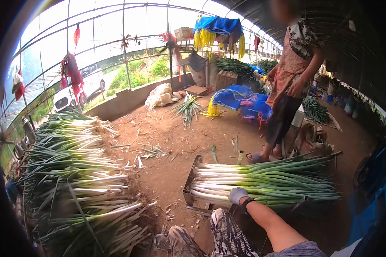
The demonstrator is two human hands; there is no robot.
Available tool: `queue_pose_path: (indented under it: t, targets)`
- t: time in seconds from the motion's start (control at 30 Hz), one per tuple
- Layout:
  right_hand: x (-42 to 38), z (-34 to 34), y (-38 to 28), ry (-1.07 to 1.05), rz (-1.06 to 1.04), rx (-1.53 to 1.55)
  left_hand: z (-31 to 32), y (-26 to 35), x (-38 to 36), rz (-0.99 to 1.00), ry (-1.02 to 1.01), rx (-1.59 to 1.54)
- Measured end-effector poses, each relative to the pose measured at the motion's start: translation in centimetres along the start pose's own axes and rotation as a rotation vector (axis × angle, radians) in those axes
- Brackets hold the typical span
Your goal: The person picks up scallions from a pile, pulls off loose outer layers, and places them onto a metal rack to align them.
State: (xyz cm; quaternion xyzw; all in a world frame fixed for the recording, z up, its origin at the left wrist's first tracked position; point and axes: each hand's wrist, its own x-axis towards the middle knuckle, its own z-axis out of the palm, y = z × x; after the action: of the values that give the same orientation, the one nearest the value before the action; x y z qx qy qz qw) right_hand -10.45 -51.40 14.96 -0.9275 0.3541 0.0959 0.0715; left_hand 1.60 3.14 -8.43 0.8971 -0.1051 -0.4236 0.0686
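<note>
- R. hand, grey glove: palm down on near edge of bundle, where white shanks turn green; fingers bent over stalks. Grip: can't tell how far closed, or if any stalk is held.
- R. forearm: reaches fwd & to the L. from body; dark wristband at wrist.
- L. hand: out of view.
- Long green onions, 1 lg. bundle: under & beyond R. hand; white ends to its L., green tops to its R.
- Metal rack: holds bundle; end plate L. of hand, by white ends.
- Patterned trouser legs: nearside, just below hand.
- Co-worker: stands beyond bundle, R. of hand; sandalled foot close to bundle's far edge.
- Onion heap: well L. of hand, on ground.
- Leaf scraps: betw. heap & rack.
- Blue cloth w/ yellow ties: far beyond hand.
</note>
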Motion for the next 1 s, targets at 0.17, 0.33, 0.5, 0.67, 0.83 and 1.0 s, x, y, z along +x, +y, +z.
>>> queue_pose_path:
  t: [0.17, 0.33, 0.5, 0.67, 0.83, 1.0]
  targets:
    - [-1.6, -2.7, -1.6, -0.084, 0.098, -0.007, -23.9, 16.8, -4.7, 0.181, 0.555, -0.109]
    - [-0.9, -2.1, -1.3, -0.091, 0.100, 0.021, -43.1, 34.3, -12.8, 0.626, 0.486, -0.600]
    - [-0.9, -1.7, -0.9, -0.042, 0.049, 0.026, -45.9, 41.4, -20.9, 0.850, 0.580, -0.648]
    - [0.1, -0.1, 0.0, -0.067, -0.013, 0.034, -41.9, 41.4, -18.0, 0.724, 0.666, -0.283]
    - [1.7, 2.5, 0.9, -0.019, -0.011, 0.049, -28.6, 30.9, -6.7, 0.501, 0.515, -0.020]
    - [-1.0, -2.0, -0.4, -0.099, -0.040, 0.051, -4.5, 9.7, 1.9, 0.177, 0.107, 0.031]
